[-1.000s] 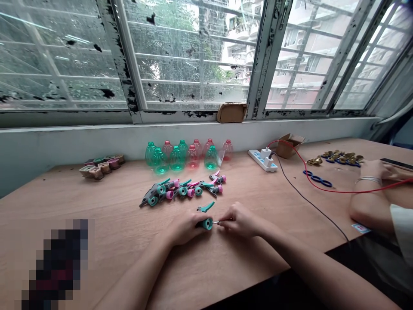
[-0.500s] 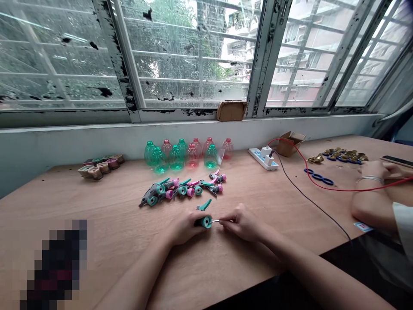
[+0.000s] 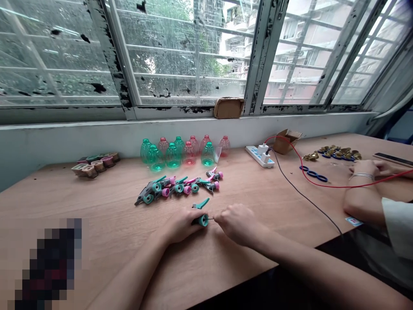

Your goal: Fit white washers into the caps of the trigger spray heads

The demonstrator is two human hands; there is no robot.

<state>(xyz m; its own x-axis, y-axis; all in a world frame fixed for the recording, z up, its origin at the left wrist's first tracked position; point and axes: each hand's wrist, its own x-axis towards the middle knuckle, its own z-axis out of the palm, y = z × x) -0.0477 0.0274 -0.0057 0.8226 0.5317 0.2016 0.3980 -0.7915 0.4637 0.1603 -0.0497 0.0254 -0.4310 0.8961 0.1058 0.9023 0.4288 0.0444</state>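
Note:
My left hand [image 3: 183, 226] is closed around a spray bottle trigger head [image 3: 203, 220], grey with a teal lever and a teal collar. The collar's opening faces my right hand [image 3: 237, 221], which is closed on a thin metal rod [image 3: 210, 218]. Only a short length of that rod shows, and its tip meets the collar or goes into it; which, I cannot tell. Beyond my hands lies a heap of more trigger heads [image 3: 179, 188], with teal or pink collars and levers. Behind them stand several clear green and pink bottles [image 3: 173, 157] without tops.
Small coloured containers [image 3: 97, 165] are at the back left. A power strip [image 3: 260, 156] with plugs, a cardboard box [image 3: 285, 141], a red cable [image 3: 342, 186] and a dark cable [image 3: 297, 196] occupy the right. Another person's arm [image 3: 359, 191] rests near brass-coloured parts [image 3: 338, 153].
My right hand has rolled over, its fingers curling tighter and coming nearer the collar, so less of the rod shows. My left hand keeps the trigger head. The whole view has shifted slightly.

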